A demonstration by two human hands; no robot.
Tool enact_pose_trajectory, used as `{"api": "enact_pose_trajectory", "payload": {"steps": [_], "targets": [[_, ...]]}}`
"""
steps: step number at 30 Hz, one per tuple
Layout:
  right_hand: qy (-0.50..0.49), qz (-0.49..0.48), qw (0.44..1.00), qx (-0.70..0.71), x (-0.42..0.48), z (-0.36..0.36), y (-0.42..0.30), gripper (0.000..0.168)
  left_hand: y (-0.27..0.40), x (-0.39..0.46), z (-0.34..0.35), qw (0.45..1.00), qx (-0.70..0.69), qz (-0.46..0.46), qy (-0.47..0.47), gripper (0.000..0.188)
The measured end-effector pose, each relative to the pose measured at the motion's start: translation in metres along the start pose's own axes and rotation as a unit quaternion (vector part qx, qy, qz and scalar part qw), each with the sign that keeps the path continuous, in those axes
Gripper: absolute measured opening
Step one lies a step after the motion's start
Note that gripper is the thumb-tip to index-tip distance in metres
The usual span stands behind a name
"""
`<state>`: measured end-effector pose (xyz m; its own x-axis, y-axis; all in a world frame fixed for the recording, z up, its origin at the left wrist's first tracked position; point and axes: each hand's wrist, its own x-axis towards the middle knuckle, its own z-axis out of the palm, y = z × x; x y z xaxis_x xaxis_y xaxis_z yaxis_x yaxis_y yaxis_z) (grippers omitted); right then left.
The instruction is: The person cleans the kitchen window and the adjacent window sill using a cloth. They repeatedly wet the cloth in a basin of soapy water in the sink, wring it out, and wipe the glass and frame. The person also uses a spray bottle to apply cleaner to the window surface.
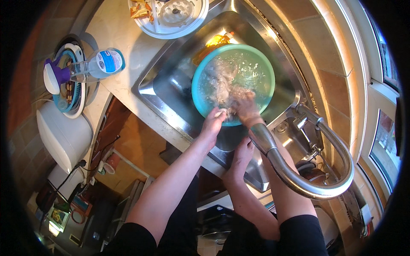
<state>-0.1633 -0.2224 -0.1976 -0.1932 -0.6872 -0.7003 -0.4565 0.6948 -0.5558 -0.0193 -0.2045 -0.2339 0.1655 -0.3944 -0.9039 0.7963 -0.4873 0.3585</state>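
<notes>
A turquoise plastic basin with rippling water stands in a stainless steel sink. My left hand is at the basin's near rim, its fingers closed on the end of a pale wet thing, probably a cloth. The rest of that thing trails through the water, blurred. My right hand is in the basin beside it, blurred by motion and splashing; its grip cannot be made out. A curved metal tap passes over my right forearm. A bare foot-like limb rests at the sink's near edge, between my forearms.
A bottle of yellow liquid lies behind the basin. On the counter are a white divided tray with peel-like scraps and a clear disc, and a spray bottle with a purple-and-white head. A white appliance stands at left, a window at right.
</notes>
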Motion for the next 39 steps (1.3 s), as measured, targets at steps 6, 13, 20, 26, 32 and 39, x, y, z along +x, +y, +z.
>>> {"api": "enact_pose_trajectory", "payload": {"steps": [6, 13, 20, 26, 32, 39], "targets": [[0.003, 0.010, 0.998, -0.059, 0.000, -0.002, -0.009, 0.057, 0.026, -0.017, 0.002, 0.996, -0.053, -0.065, 0.010, 0.061], [0.015, 0.039, 0.994, -0.103, -0.024, 0.009, -0.050, 0.059, 0.024, -0.024, -0.003, 0.994, -0.099, -0.052, 0.000, 0.060], [0.020, 0.022, 0.984, -0.175, -0.001, -0.001, -0.012, 0.066, 0.022, -0.018, -0.004, 0.988, -0.137, -0.066, -0.015, 0.062], [0.039, 0.030, 0.995, -0.088, 0.007, -0.005, 0.006, 0.067, 0.026, -0.009, 0.003, 0.980, -0.155, -0.122, -0.019, 0.068], [-0.390, -0.105, 0.913, -0.047, 0.023, 0.002, -0.059, 0.028, 0.040, 0.017, -0.003, 0.928, -0.317, -0.121, -0.153, 0.061], [-0.459, -0.374, 0.794, -0.135, -0.066, -0.026, -0.144, 0.012, 0.071, 0.012, -0.008, 0.972, -0.116, -0.183, -0.091, 0.039]]}}
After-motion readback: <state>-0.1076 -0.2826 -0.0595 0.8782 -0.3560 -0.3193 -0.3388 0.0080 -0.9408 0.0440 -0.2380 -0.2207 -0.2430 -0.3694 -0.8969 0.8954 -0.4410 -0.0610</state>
